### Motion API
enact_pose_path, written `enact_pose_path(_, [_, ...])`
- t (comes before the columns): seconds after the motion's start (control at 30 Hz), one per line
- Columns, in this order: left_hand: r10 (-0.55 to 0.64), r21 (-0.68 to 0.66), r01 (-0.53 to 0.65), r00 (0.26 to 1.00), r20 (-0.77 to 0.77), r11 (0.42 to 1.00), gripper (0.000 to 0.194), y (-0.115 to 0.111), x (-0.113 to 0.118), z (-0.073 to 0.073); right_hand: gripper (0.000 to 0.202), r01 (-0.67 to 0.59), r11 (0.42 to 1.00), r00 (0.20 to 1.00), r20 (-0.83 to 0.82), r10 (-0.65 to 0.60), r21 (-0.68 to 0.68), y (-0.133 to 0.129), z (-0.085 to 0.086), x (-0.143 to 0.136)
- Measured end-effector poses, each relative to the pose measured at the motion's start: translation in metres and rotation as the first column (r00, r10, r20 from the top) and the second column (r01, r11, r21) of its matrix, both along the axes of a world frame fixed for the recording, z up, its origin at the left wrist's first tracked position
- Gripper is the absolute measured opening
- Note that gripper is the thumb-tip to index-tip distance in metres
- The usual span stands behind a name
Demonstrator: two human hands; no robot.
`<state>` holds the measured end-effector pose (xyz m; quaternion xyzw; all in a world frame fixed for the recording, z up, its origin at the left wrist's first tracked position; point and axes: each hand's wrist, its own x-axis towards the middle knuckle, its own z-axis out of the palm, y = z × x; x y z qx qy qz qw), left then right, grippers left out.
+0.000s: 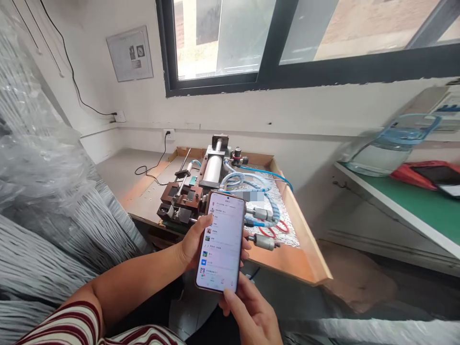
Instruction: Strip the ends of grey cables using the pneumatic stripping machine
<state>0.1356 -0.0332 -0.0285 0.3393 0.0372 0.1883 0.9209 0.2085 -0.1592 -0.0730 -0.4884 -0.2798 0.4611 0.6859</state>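
A smartphone (224,244) with a lit screen showing a list with small icons is tilted up in front of me. My left hand (196,239) is wrapped round it, thumb along the left edge and fingertips showing past the right edge. My right hand (251,306) is at the lower right corner, its thumb on the bottom of the screen and its curled fingers behind, so it grips the phone too. Just beyond the phone stands a bench machine with a silver pneumatic cylinder (214,168), dark metal blocks (181,194) and blue air hoses (268,191).
The machine sits in a shallow wooden-edged tray (305,235) strewn with small pale cut pieces. Grey strands wrapped in plastic (46,191) hang at left. At right, a green shelf (424,201) bears a large water bottle (388,143) and a red item (413,175). A window (223,43) is above.
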Motion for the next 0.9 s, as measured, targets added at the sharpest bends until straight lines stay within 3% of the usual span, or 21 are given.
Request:
enact_pose_path(0.2, [-0.044,-0.017,0.044,0.999,0.012,0.999,0.070,0.000,0.027,0.004,0.035,0.066,0.997,0.998,-0.002,-0.066,0.026,-0.001,0.004,0.021])
enact_pose_path(0.37, [-0.043,-0.031,0.042,0.999,-0.023,0.999,0.071,0.001,0.046,0.009,0.035,0.007,0.994,0.994,-0.110,0.006,0.114,-0.002,0.000,0.042])
enact_pose_path(0.47, [-0.012,0.044,0.013,0.999,-0.035,0.999,0.073,0.004,0.058,0.012,0.037,0.009,0.989,0.981,-0.191,0.020,0.147,-0.004,0.002,0.060])
enact_pose_path(0.6, [0.096,0.256,-0.063,0.988,-0.118,0.965,0.070,0.006,0.063,0.019,0.033,0.017,0.989,0.986,-0.166,0.008,0.150,-0.004,0.010,0.104])
enact_pose_path(0.67, [0.116,0.369,-0.039,0.975,-0.188,0.928,0.064,0.003,0.053,0.025,0.027,0.098,0.984,0.986,-0.150,-0.076,0.148,0.001,0.015,0.138])
enact_pose_path(0.73, [0.164,0.538,-0.023,0.963,-0.216,0.843,0.052,-0.001,0.036,0.032,0.023,0.284,0.948,0.953,-0.157,-0.261,0.147,0.011,0.021,0.182])
enact_pose_path(0.77, [0.189,0.646,-0.018,0.962,-0.197,0.763,0.048,-0.004,0.026,0.037,0.020,0.394,0.910,0.914,-0.158,-0.373,0.129,0.019,0.024,0.207])
enact_pose_path(0.83, [0.208,0.790,-0.050,0.973,-0.099,0.611,0.042,-0.009,0.010,0.044,0.009,0.622,0.779,0.780,-0.145,-0.608,0.080,0.035,0.031,0.256])
enact_pose_path(0.87, [0.194,0.817,-0.063,0.979,-0.060,0.573,0.042,-0.010,0.006,0.046,0.005,0.649,0.759,0.759,-0.105,-0.642,0.054,0.043,0.034,0.279])
enact_pose_path(0.9, [0.184,0.822,-0.078,0.982,-0.033,0.563,0.042,-0.011,0.004,0.046,0.013,0.715,0.697,0.699,-0.082,-0.711,0.049,0.050,0.038,0.298])
